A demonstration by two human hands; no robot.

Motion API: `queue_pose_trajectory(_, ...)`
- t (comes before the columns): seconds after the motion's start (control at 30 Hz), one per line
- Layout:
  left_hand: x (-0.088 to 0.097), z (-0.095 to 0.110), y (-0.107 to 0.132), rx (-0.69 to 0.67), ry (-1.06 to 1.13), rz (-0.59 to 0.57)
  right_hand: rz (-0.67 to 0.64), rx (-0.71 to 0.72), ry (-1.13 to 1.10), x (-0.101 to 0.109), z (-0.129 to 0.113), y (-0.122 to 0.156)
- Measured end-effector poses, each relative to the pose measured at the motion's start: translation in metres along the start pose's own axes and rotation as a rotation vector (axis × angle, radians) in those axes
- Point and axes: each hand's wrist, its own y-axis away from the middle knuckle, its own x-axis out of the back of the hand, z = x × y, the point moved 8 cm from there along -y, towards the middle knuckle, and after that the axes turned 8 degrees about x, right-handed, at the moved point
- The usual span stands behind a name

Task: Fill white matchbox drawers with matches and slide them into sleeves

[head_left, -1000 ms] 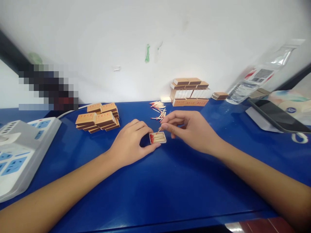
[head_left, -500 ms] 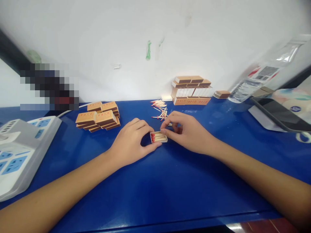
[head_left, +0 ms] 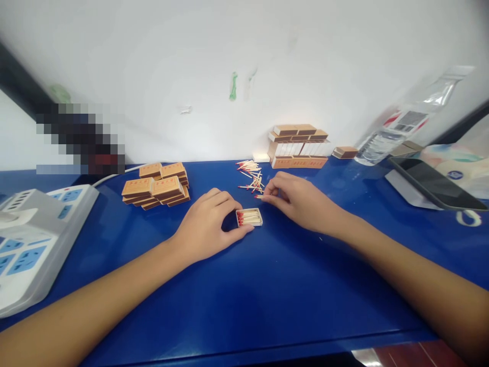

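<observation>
Matchbox tray [head_left: 259,224], matches inside.
My left hand [head_left: 208,224] pinches its sides; my right hand [head_left: 296,200] pinches a match [head_left: 259,197] near loose matches [head_left: 250,166].

On the left of the tabletop [head_left: 229,306], a white power strip [head_left: 53,244] with blue socket faces is set, and a white cable [head_left: 114,175] is seen beyond it. The wall [head_left: 153,61] is marked by a green streak [head_left: 233,87]. On the right, a labelled clear bottle [head_left: 407,122] is placed near a dark-screened phone [head_left: 439,184].
</observation>
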Motion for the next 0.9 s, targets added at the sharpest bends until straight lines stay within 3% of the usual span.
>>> queue_pose_trajectory(0.1,0.000,0.001,0.000,-0.008,-0.003,0.000,0.054,0.082,-0.058,-0.001,-0.025,0.001)
queue_pose_trajectory(0.23,-0.001,0.002,-0.001,-0.009,-0.009,-0.008,-0.002,0.160,0.002,-0.018,-0.045,0.002)
queue_pose_trajectory(0.33,0.000,0.002,-0.001,-0.007,-0.006,-0.010,-0.019,0.164,0.050,-0.025,-0.044,0.003)
queue_pose_trajectory(0.9,-0.001,0.001,0.000,-0.021,-0.010,-0.001,-0.015,0.303,0.026,-0.013,-0.048,0.006)
